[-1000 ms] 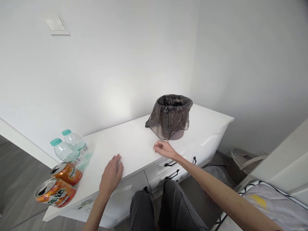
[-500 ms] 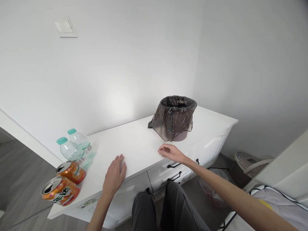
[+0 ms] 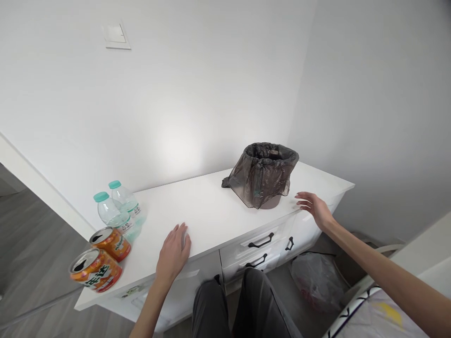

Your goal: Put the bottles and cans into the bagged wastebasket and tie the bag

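The person's left hand (image 3: pixel 174 251) rests palm down at the front edge of the glossy white cabinet top (image 3: pixel 204 202), its fingers nearly together and holding nothing; the right hand (image 3: pixel 314 210) is just right of the round brownish-pink bin (image 3: pixel 270 203), its fingers loosely parted and slightly curled, gripping nothing; whether that hand touches the cabinet cannot be told; the bin stands upright near the wall, a translucent black plastic bag (image 3: pixel 264 180) folded over its rim and hanging down around it; at the cabinet's left end, well apart from the bin, stand two clear plastic bottles with turquoise caps (image 3: pixel 112 213) and, nearer the person, two opened orange metal cans (image 3: pixel 100 273).
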A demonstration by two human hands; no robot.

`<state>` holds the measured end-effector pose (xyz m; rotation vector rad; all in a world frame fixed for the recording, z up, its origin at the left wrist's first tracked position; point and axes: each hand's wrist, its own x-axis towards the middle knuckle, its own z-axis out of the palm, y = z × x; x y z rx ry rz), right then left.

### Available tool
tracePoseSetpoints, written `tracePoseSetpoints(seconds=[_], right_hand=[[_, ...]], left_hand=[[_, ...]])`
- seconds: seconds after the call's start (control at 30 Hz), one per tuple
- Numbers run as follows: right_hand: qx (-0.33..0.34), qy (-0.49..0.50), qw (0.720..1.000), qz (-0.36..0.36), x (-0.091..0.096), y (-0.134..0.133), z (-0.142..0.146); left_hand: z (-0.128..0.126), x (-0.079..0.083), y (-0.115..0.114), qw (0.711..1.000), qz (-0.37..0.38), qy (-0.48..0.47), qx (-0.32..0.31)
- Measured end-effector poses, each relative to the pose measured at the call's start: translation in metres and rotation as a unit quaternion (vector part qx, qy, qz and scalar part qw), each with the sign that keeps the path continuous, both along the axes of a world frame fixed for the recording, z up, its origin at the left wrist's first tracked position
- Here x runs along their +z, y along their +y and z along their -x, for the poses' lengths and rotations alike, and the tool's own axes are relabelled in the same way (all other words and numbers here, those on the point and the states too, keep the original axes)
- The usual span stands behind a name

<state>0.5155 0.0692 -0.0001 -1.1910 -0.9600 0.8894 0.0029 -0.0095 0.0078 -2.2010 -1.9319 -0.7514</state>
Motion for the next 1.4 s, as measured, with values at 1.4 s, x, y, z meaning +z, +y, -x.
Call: tracePoseSetpoints(seconds=[1.4], right_hand=[[0.215,-0.031,0.976,-0.006,-0.023,0.047,0.165]], left_hand=[[0.011,-0.006,-0.052,0.994,-0.103,0.011,-0.035]])
